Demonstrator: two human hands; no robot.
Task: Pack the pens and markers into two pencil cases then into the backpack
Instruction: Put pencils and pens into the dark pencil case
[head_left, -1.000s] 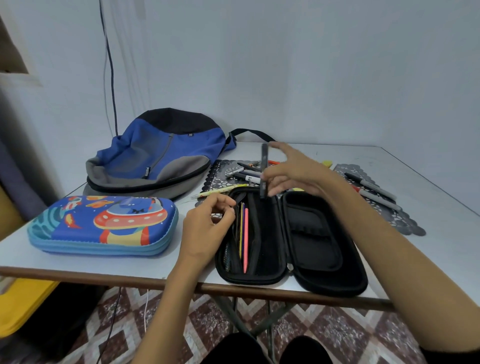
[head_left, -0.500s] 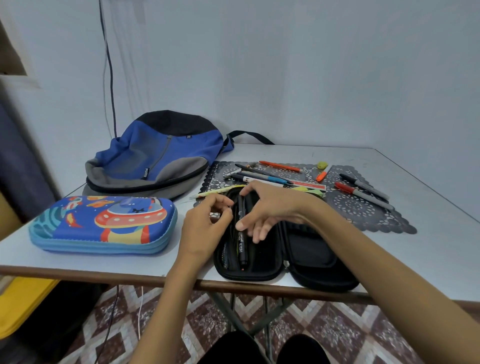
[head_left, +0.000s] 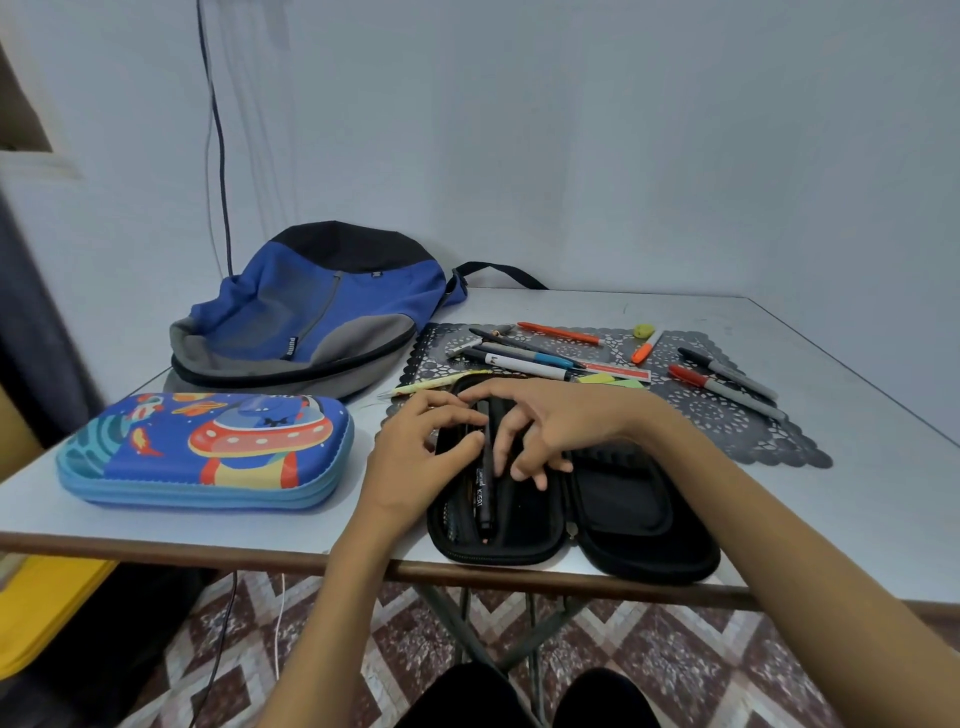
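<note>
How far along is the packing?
Done: the black pencil case lies open and partly filled. In hand: the right hand presses a black marker into the case's left half, with the left hand beside it. Left: several loose pens and markers lie on the lace mat, the blue rocket case is shut, and neither case is in the backpack.

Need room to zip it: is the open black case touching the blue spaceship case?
Apart. The head view shows a strip of bare table between the blue spaceship case and the open black case.
</note>
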